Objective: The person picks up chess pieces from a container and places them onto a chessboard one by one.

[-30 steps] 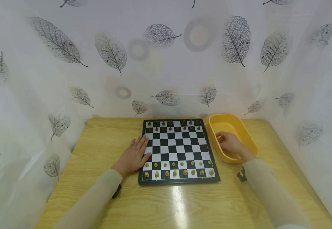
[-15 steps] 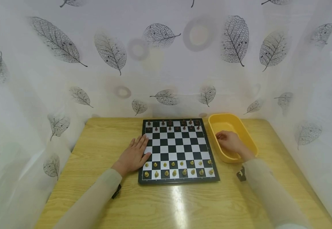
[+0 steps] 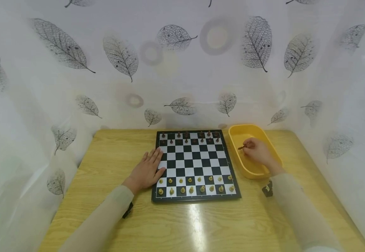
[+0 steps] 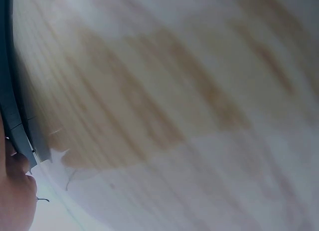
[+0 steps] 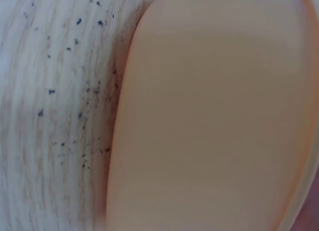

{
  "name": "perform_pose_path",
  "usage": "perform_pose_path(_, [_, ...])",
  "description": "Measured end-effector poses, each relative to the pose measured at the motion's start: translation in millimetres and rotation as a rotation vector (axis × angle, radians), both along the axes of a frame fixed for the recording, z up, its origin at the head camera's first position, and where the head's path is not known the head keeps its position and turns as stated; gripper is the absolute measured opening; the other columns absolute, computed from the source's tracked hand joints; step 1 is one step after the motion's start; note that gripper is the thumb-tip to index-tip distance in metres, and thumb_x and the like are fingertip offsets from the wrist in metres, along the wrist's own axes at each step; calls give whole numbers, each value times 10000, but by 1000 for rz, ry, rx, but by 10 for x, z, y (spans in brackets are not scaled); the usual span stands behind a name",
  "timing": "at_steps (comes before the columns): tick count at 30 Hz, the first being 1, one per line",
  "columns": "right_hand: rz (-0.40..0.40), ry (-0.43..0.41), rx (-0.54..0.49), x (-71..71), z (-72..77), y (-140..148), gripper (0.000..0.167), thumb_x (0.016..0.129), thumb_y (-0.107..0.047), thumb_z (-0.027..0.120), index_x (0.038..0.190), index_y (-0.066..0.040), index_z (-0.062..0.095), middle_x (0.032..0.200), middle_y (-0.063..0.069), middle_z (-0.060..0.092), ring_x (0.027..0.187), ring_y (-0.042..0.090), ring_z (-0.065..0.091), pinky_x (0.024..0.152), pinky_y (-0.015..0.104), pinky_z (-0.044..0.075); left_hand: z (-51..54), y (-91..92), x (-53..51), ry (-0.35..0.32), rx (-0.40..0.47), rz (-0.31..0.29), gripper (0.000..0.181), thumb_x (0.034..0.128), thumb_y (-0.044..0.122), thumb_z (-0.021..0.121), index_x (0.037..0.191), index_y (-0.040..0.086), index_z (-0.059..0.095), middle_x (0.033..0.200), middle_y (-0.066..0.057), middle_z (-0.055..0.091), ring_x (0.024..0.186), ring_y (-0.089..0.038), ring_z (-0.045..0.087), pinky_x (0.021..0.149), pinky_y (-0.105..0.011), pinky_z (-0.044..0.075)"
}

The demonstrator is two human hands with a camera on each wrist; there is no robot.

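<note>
A black-and-white chessboard [image 3: 184,163] lies on the table. My left hand [image 3: 145,172] rests on its left edge with fingers extended; part of that hand [image 4: 17,191] also shows at the lower left of the left wrist view, beside the board's dark edge [image 4: 17,111]. Over the yellow bin [image 3: 272,151], my right hand [image 3: 259,152] pinches a dark reddish-brown chess piece [image 3: 241,147] that points left. Which kind of piece it is cannot be made out. In the right wrist view the bin's outer wall [image 5: 209,116] fills most of the picture.
Yellowish pieces [image 3: 191,189] stand in two rows along the near side of the board. Dark red pieces [image 3: 186,140] stand along the far side. A leaf-print curtain [image 3: 182,70] hangs behind the wooden table [image 3: 176,224] and at both sides.
My right hand has lifted slightly and moved a little right within the bin, and a dark chess piece now shows in its fingers. The left hand has stayed on the board's edge.
</note>
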State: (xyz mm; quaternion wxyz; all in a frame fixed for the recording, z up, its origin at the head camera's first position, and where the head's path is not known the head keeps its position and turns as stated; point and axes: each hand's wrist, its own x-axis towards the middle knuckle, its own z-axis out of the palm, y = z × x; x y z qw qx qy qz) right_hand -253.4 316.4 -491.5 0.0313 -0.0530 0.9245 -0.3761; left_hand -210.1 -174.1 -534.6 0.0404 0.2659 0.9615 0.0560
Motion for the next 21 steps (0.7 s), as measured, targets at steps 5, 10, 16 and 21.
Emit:
perform_pose_path(5, [-36,-19,-77,29,33,1,238,1004,-77,650,1170,77,576,1059,289,712,839,210,705,700,211,601,18,-1,-4,-8,-11,-6,763,1132,514,299,1677,1,150,1769,-188,100,1645,-385,129,1334,-575,148])
perform_pose_path(10, [-42,-22,-81,26,54,-30,272,1047,-168,634,1198,56,604,1101,281,725,876,268,717,726,254,620,15,-2,-6,-5,-5,-4,769,1129,523,300,1679,6,149,1772,-178,95,1647,-378,129,1336,-570,141])
perform_pose_path(16, [-58,5,-31,-5,133,-90,364,1073,-247,599,1292,37,654,1185,254,720,971,335,704,761,214,571,21,0,-5,-8,-4,-2,766,1131,525,292,1681,14,142,1773,-171,91,1649,-372,124,1337,-567,140])
perform_pose_path(21, [-50,37,-44,-30,193,-151,379,1073,-229,590,1330,45,636,1196,262,713,933,344,701,733,214,575,35,1,4,-7,7,-1,767,1128,509,326,1678,1,159,1771,-188,109,1645,-390,135,1333,-581,146])
